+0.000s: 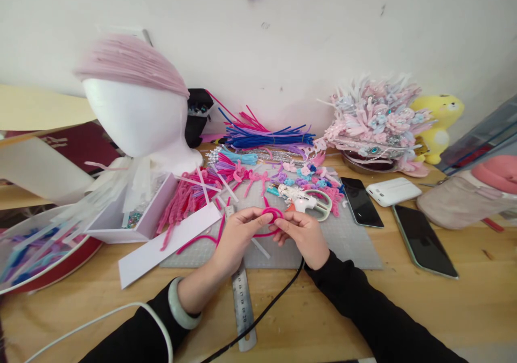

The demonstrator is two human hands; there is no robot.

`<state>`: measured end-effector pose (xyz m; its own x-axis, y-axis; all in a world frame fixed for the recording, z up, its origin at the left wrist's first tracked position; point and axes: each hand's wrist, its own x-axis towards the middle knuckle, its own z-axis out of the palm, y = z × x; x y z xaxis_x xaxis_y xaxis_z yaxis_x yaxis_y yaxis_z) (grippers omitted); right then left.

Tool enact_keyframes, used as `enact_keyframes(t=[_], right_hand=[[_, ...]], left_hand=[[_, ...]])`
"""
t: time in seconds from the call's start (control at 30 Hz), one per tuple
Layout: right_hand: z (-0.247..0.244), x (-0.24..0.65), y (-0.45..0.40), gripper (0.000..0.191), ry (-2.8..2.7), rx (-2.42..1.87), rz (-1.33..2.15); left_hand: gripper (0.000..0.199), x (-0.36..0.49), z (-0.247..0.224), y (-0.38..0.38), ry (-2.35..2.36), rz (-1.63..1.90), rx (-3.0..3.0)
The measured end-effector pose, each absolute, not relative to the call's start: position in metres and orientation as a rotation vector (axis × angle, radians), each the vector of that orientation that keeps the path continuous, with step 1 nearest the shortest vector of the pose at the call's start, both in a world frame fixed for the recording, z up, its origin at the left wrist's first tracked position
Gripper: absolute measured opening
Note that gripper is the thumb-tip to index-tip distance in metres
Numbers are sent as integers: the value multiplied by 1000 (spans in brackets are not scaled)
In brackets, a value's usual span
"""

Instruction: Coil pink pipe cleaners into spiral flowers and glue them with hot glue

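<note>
A magenta pipe cleaner [273, 211], bent into a small loop, is pinched between both hands above the grey cutting mat [347, 250]. My left hand [242, 236] closes thumb and finger on the loop's left side. On its right side my right hand [302, 236] grips it the same way. More magenta pipe cleaner [197, 239] trails on the mat left of the hands. Under my left wrist lies a steel ruler [242, 304]. Just beyond my right hand rests a white glue gun [297, 197], beside scissors with pale handles [325, 207].
A white mannequin head [133, 115] stands back left. Near it are a white box [121, 231] of glue sticks and a red-rimmed bowl [76, 260]. Two phones [424, 242] and a power bank [393, 190] lie right. A black cable [270, 309] crosses the front.
</note>
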<state>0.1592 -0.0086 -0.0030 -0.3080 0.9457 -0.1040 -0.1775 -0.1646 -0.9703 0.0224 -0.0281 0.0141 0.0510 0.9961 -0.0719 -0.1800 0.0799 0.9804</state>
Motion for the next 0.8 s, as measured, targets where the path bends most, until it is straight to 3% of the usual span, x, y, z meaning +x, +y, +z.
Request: enact_keyframes(t=[0.57,0.8], right_hand=[[1,162,-8,18,-1273,-1063,1625],[0,162,-5,19,-1232,-1104,1595]], left_hand=[[20,9,21,-21,1113,992,1322],[16,5,17,-17,1233,1367,1207]])
